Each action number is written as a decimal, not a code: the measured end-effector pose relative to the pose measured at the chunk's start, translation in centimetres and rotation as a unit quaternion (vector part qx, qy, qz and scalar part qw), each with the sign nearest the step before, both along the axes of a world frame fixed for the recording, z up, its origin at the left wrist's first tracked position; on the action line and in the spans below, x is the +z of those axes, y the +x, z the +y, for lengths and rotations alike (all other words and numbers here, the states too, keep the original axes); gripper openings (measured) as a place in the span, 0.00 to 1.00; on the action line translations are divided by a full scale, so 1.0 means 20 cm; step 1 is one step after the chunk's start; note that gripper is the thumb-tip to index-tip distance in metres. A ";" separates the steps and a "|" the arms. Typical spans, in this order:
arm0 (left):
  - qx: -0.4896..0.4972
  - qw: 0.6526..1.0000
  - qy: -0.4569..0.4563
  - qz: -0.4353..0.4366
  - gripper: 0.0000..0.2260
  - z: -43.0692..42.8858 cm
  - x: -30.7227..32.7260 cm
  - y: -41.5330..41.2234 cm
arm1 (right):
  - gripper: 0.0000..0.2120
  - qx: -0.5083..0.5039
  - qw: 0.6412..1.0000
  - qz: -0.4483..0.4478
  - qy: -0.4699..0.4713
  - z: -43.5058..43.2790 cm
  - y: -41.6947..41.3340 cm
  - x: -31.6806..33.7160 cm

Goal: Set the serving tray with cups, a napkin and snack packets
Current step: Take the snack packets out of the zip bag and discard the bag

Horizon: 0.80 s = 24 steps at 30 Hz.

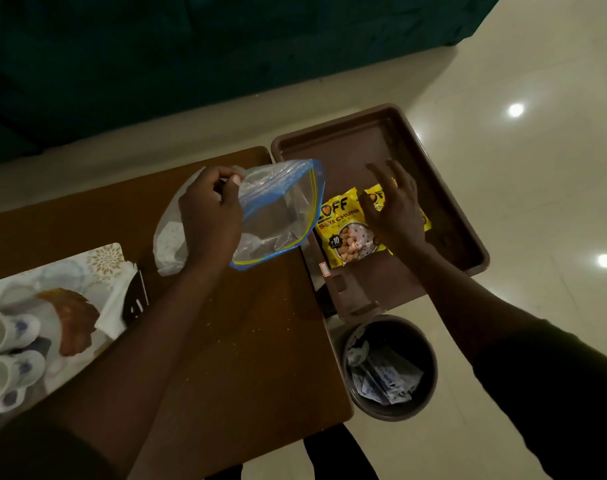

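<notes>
A brown serving tray [444, 188] rests at the right end of the wooden table, overhanging the floor. Two yellow snack packets lie in it: one [343, 233] fully shown, the other [376, 197] mostly hidden under my right hand [395, 209], which hovers over them with fingers spread. My left hand [210, 216] pinches the top of a clear zip bag [281, 216] with a blue and yellow seal, held above the table just left of the tray. At the far left, two white cups [7, 355] with blue flowers and a white napkin [113, 306] sit on a patterned tray [101, 258].
A wooden table [253, 341] fills the middle. A white plastic bag [167, 244] lies behind my left hand. A round bin [390, 367] with paper waste stands on the tiled floor below the brown tray. A dark green sofa spans the back.
</notes>
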<state>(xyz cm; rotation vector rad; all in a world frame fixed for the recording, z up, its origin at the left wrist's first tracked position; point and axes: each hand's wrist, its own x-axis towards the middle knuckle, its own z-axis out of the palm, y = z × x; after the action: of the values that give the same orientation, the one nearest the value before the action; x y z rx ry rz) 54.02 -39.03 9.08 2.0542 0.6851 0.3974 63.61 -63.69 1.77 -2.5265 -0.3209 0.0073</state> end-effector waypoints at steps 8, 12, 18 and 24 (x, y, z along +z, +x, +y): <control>-0.046 0.997 -0.050 -0.026 0.04 0.14 0.10 -0.09 | 0.28 0.109 0.962 0.116 0.221 0.42 -0.01 0.23; -0.067 0.993 -0.098 -0.014 0.21 0.23 0.13 -0.20 | 0.17 0.043 0.969 0.102 0.219 0.58 -0.04 0.32; -0.062 0.995 -0.071 0.024 0.23 0.36 0.10 -0.39 | 0.22 0.012 0.922 0.238 0.304 0.67 -0.08 0.51; 0.045 0.975 -0.217 -0.001 0.11 0.47 0.24 -0.38 | 0.10 0.101 0.803 0.424 0.406 0.64 -0.08 0.79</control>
<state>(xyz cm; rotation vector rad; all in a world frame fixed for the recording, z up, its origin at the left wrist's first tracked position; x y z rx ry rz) 46.40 -29.71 13.82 1.6132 0.7901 0.2712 61.97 -50.92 17.48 -1.4189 -0.1558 0.8667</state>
